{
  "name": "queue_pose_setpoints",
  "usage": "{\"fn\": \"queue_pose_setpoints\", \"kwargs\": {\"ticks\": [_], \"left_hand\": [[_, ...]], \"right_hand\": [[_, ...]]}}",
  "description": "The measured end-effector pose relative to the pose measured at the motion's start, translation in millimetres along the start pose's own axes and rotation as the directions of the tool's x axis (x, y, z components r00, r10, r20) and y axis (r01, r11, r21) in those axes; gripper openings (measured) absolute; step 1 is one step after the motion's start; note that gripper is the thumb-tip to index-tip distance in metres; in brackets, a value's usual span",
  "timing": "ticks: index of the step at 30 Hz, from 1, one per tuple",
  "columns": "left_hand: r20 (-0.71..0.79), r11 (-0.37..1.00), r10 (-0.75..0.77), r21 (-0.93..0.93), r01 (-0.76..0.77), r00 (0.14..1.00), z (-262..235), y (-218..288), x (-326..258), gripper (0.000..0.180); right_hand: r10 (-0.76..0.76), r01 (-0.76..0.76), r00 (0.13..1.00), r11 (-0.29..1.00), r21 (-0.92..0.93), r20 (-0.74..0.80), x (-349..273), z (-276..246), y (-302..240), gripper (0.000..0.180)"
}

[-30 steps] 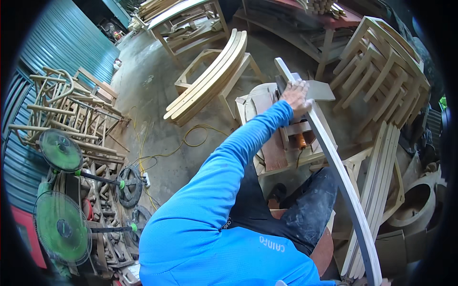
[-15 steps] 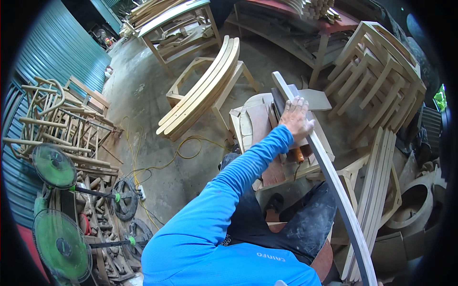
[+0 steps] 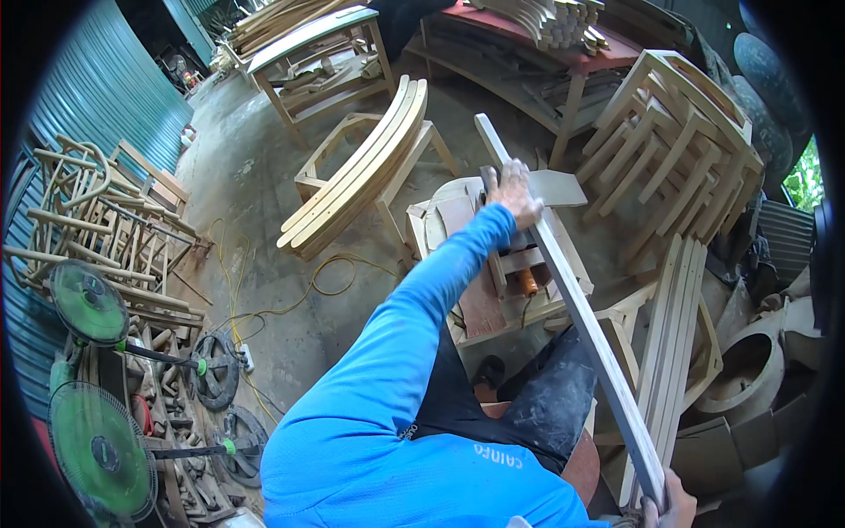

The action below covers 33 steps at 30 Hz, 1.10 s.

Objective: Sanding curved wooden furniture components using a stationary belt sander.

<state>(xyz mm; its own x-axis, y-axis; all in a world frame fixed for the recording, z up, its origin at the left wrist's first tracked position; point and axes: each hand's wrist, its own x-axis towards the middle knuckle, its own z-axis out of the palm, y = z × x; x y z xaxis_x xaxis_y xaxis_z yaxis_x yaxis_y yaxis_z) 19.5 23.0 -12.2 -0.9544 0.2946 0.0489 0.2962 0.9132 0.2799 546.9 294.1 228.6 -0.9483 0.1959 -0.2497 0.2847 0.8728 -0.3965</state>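
Observation:
A long, gently curved wooden strip [image 3: 576,304] runs slantwise from the low work stand [image 3: 471,330] down to the lower right. My left hand [image 3: 515,195] lies over its far part, fingers bent across the wood beside a dark block fixed on the stand; the fingertips partly hide that contact. Around the strip's near end, at the lower edge of the view, my right hand [image 3: 673,506] is closed. An orange-handled tool [image 3: 528,282] sits on the stand below my left hand. The stand is just beyond my knees.
Curved slats [image 3: 361,172] rest on a wooden frame to the left. Stacked chair frames [image 3: 673,150] stand at the far right, above long slats [image 3: 664,361]. Two green fans [image 3: 101,453] are at the left. A yellow cord [image 3: 330,286] loops over the floor.
My right hand has come into view at the strip's near end. My left hand's fingers have bent more. The view has shifted, moving the scene slightly left in the picture.

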Motion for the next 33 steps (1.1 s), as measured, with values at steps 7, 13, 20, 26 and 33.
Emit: {"fn": "queue_pose_setpoints", "kwargs": {"ticks": [7,13,20,26,33], "left_hand": [[-0.051,0.981,0.028,-0.191,-0.037,0.998,31,91,-136,0.098],[-0.072,0.981,0.040,-0.185,-0.053,0.997,28,67,-105,0.095],[-0.082,0.989,0.052,-0.137,-0.063,0.995,18,1,-34,0.088],[-0.137,0.993,0.105,-0.039,-0.112,0.985,11,-48,36,0.085],[-0.220,0.995,0.101,0.014,-0.101,0.970,8,-97,113,0.082]], "right_hand": [[0.163,-0.165,0.983,0.986,0.021,0.086,-64,-20,12,0.042],[0.287,-0.288,0.958,0.953,0.089,0.033,-36,13,-24,0.033],[0.205,-0.205,0.979,0.979,-0.003,0.008,36,55,-71,0.045],[0.170,-0.170,0.985,0.985,0.035,-0.002,94,90,-85,0.049],[0.098,-0.096,0.994,0.994,0.051,-0.053,169,127,-112,0.047]]}}
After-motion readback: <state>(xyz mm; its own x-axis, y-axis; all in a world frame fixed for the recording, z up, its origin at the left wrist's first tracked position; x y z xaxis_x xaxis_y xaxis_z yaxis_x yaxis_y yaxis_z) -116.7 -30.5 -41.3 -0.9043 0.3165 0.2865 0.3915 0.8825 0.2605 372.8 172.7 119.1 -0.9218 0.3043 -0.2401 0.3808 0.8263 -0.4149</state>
